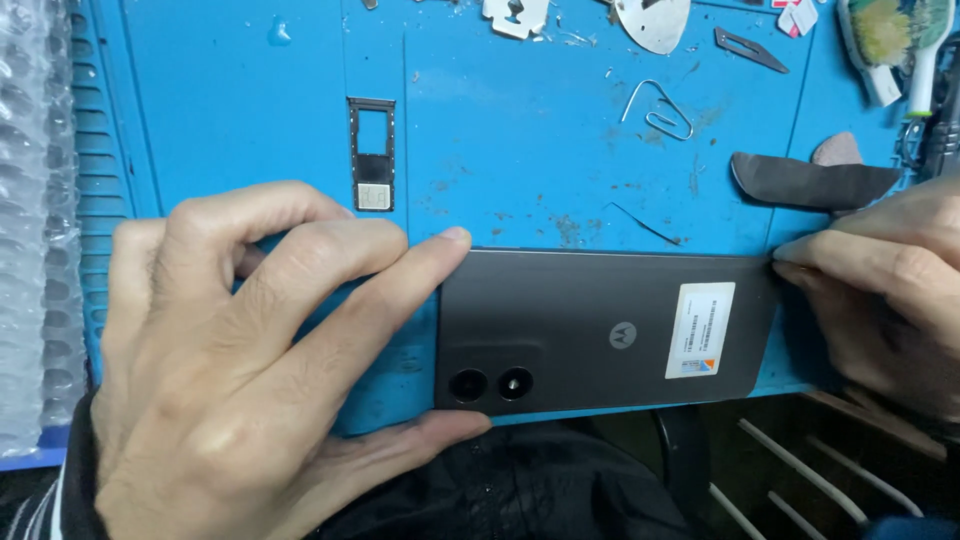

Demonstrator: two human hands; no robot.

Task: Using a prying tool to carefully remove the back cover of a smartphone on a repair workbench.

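A dark grey phone (590,325) lies face down on a blue work mat (520,140), its two camera lenses toward the left and a white sticker near its right end. My left hand (230,370) grips the phone's left end, index finger on the top corner and thumb under the bottom edge. Against the phone's right edge, my right hand (885,290) presses its fingertips at the top right corner. Whether a thin tool sits between those fingers is hidden.
A card tray (372,155) lies on the mat above my left hand. A bent wire pin (660,110), a dark flat pick (815,180), a blade (750,48) and metal scraps sit further back. Bubble wrap (35,220) lines the left side. The mat's front edge runs just below the phone.
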